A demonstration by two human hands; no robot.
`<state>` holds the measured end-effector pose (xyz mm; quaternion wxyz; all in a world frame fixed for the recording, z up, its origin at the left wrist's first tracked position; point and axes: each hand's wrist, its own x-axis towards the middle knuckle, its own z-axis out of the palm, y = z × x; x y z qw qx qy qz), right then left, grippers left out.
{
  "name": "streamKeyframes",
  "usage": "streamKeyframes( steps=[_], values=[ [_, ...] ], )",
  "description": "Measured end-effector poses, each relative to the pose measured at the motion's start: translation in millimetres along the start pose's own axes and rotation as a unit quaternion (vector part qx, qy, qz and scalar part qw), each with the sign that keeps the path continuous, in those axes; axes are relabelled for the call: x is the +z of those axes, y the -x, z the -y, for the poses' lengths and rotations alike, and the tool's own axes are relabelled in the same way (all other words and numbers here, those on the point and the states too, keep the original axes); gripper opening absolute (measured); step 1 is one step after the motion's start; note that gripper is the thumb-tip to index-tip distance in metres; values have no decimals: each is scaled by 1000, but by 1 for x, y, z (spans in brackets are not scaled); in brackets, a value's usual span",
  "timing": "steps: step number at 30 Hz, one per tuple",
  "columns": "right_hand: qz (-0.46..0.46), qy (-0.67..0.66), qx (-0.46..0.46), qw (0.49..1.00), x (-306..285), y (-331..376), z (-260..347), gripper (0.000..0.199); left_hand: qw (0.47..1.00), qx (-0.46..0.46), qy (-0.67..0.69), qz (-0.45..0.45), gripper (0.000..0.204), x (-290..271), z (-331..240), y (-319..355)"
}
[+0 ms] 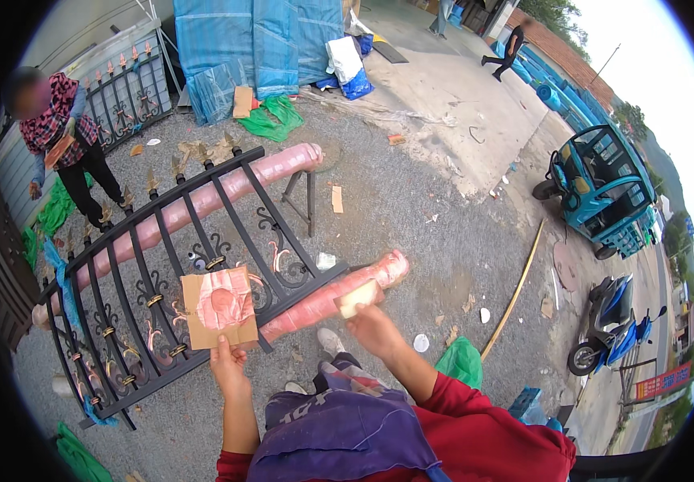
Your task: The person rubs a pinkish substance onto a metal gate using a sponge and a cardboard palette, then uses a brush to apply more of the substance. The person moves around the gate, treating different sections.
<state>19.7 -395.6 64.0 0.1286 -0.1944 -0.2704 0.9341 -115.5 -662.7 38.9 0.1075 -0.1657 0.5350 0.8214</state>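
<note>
My left hand (pixel 226 365) grips the lower edge of a square piece of cardboard (pixel 194 313) smeared with pinkish copper-coloured paint. In my right hand (pixel 374 328) is a pale yellow sponge (pixel 358 299), held between thumb and fingers. A black wrought-iron fence panel (pixel 189 207) lies in front of me, partly hidden by the cardboard. Its spear tips point away from me, and some scrolls and collars are copper or gold. Beneath the panel are two pink plastic-wrapped supports, a near one (pixel 299 312) and a far one (pixel 238 186).
At the far left a co-worker (pixel 64 140) stands holding a reddish-brown flat piece. Another panel (pixel 126 100) leans behind. A blue three-wheeled vehicle (pixel 604 193) and a scooter (pixel 610 325) stand to the right. A long pole (pixel 516 287) and green plastic (pixel 461 363) lie on the ground.
</note>
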Motion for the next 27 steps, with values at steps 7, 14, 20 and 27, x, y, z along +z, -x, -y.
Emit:
streamKeyframes(
  steps=[7,14,20,27],
  values=[
    [-5,13,31,999,-5,-92,46,28,1000,7,5,-21,24,67,2,-35],
    [40,70,109,991,11,-181,87,24,999,10,15,-43,26,123,20,-51],
    [94,149,112,978,34,-236,71,31,997,3,32,-75,21,140,28,-61],
    [186,365,40,911,92,-226,43,35,996,-20,27,-88,21,116,34,-62]
  ],
)
